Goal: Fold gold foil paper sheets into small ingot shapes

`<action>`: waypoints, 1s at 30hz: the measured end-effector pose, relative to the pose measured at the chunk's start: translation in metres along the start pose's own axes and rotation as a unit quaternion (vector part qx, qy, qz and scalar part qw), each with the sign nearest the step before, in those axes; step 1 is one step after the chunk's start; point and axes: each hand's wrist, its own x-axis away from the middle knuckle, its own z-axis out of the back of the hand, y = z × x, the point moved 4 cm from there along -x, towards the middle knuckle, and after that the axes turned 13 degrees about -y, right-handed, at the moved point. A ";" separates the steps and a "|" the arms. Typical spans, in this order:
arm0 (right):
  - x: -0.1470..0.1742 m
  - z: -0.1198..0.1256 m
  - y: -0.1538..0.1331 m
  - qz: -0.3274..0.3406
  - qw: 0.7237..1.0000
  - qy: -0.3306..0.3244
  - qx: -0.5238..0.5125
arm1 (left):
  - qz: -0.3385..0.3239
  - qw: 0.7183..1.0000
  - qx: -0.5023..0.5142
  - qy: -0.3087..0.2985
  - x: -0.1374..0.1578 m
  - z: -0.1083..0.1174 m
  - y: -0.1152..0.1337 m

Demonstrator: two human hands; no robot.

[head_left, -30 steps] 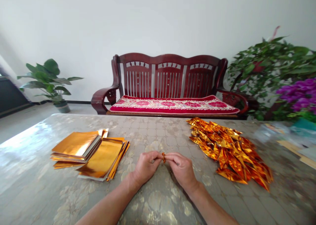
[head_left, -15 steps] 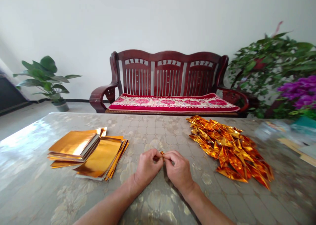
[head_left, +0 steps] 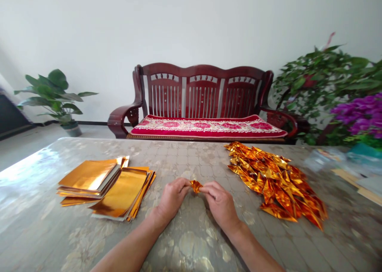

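A small folded piece of gold foil paper (head_left: 196, 186) is held above the table between my two hands. My left hand (head_left: 173, 197) pinches its left end, and my right hand (head_left: 220, 203) pinches its right end; the shiny middle shows between the fingertips. To the left lie two overlapping stacks of flat gold foil sheets (head_left: 121, 192). Over on the right is a heap of folded gold foil pieces (head_left: 276, 180) with pointed ends, several layers deep.
The table (head_left: 191, 240) has a patterned, glossy cover. Clear plastic bags (head_left: 325, 160) and flat card pieces (head_left: 355, 180) lie at its right edge. Behind it stands a dark red wooden bench (head_left: 203, 91). A potted plant (head_left: 71, 127) is at left, purple flowers (head_left: 361, 115) at right.
My hands have moved apart from each other. More of the folded foil paper now shows between my fingertips. The view has tilted slightly; the stacks and heap lie as before.
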 end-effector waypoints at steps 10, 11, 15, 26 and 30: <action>0.000 0.010 0.010 -0.017 1.000 0.018 -0.001 | -0.038 0.997 0.019 -0.058 0.003 0.001 0.006; 0.000 0.013 0.013 -0.026 0.999 0.034 -0.005 | -0.025 0.998 0.023 -0.051 0.003 0.001 0.005; 0.001 0.035 0.028 -0.077 0.991 0.111 -0.007 | 0.096 0.995 0.007 -0.020 0.006 0.001 -0.006; -0.003 0.135 0.066 -0.179 0.957 0.188 0.129 | -0.011 0.980 -0.163 -0.110 -0.001 -0.010 0.001; -0.008 0.174 0.078 -0.233 0.916 0.165 0.281 | -0.015 0.983 -0.151 -0.104 0.000 -0.008 0.004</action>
